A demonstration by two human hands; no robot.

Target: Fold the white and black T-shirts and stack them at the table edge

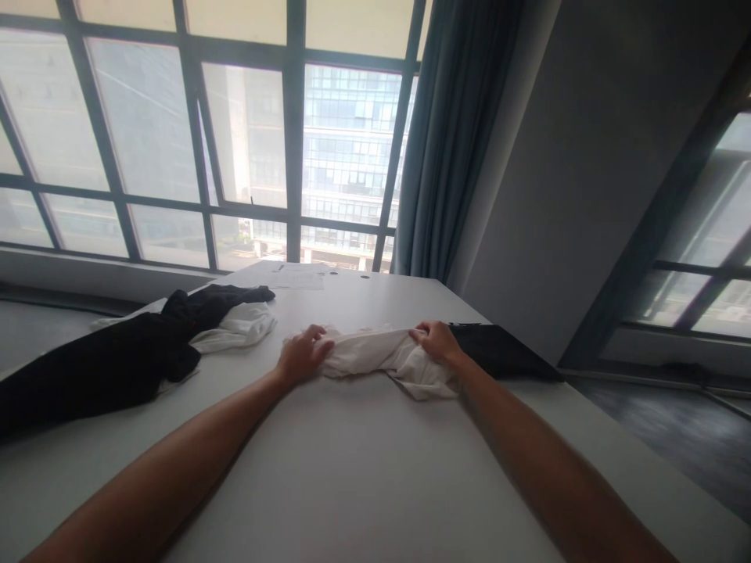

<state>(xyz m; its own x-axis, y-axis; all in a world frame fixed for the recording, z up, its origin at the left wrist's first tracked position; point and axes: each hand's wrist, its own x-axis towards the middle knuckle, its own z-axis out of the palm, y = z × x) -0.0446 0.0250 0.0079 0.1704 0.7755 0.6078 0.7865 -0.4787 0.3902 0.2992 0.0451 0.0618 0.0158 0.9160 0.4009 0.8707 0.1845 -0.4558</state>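
A crumpled white garment (375, 356) lies bunched on the white table (352, 469) in front of me. My left hand (302, 356) grips its left end with curled fingers. At the garment's right end, my right hand (437, 342) pinches the cloth. Both arms stretch forward over the tabletop. Part of the cloth hangs loose below my right hand.
A pile of black clothes (117, 352) with another white garment (238, 327) lies at the left. A dark flat folder (504, 352) rests at the right edge. Papers (299, 275) sit at the far end, by the window and a grey curtain (451, 141).
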